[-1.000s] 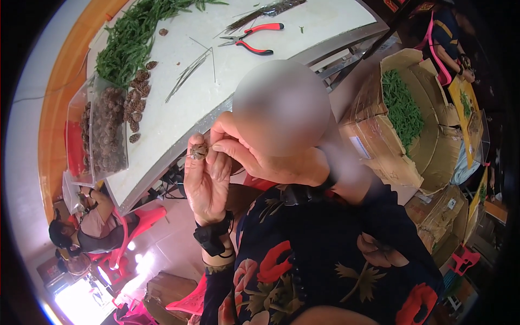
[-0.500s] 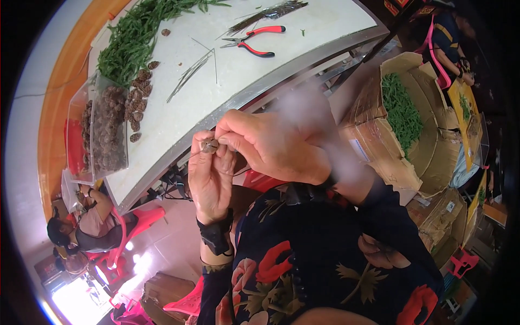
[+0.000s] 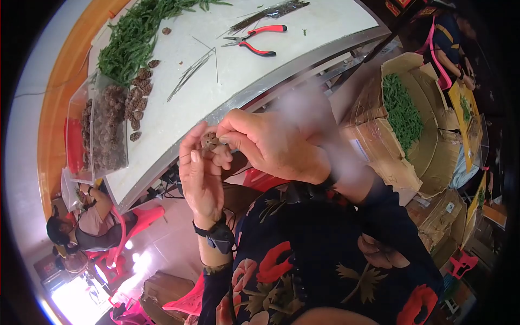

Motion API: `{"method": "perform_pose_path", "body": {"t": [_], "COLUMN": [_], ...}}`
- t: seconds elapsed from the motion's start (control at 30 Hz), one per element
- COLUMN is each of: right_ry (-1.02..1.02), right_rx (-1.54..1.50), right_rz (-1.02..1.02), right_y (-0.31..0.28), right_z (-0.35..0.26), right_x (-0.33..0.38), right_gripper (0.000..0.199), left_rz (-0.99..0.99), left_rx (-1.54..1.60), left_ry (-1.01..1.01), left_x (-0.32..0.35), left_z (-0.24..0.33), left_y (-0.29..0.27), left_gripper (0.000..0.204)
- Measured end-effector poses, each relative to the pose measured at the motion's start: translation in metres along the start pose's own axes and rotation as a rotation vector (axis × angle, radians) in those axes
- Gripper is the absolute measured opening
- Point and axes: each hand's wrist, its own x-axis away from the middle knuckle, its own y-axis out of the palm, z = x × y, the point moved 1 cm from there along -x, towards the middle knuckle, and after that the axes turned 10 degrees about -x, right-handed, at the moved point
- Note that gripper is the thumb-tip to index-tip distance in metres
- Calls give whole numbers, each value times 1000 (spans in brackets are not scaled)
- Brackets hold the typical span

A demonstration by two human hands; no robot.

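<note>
- While my left hand (image 3: 201, 179) stands upright before my chest, its fingers close on a small brown cone (image 3: 209, 142).
- My right hand (image 3: 271, 143) pinches the same cone from the right.
- Beyond: white table (image 3: 260, 70), red-handled pliers (image 3: 254, 43), loose cones (image 3: 140, 92), green needles (image 3: 130, 38).
- Right: cardboard box (image 3: 411, 119) of greenery.

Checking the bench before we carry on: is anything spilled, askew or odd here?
A few small brown pine cones lie loose on the white table, outside the clear plastic bin beside them. The red-handled pliers lie open. Both hands, left hand and right hand, pinch one small cone.
</note>
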Motion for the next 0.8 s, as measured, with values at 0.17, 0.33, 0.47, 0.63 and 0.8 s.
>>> {"method": "perform_pose_path", "body": {"t": [0.17, 0.33, 0.47, 0.63, 0.8], "right_ry": [-30, 3, 17, 107, 107], "right_rx": [1, -10, -22, -139, -181], "right_rz": [-21, -93, -112, -148, -125], "right_y": [-2, -13, -16, -22, -19], "right_z": [0, -3, -4, -10, -5], "right_x": [1, -3, -6, -5, -3], "right_gripper": [7, 8, 8, 7, 8], "left_rz": [-49, -25, -36, -71, -73], "left_rx": [-64, -100, -172, -162, -111], "left_ry": [44, 107, 127, 84, 57], "left_x": [0, -4, -3, 3, 4], "left_z": [-10, -8, -7, -7, -7], "left_y": [-13, -13, -12, -7, 0], "left_gripper": [33, 32, 31, 31, 31]}}
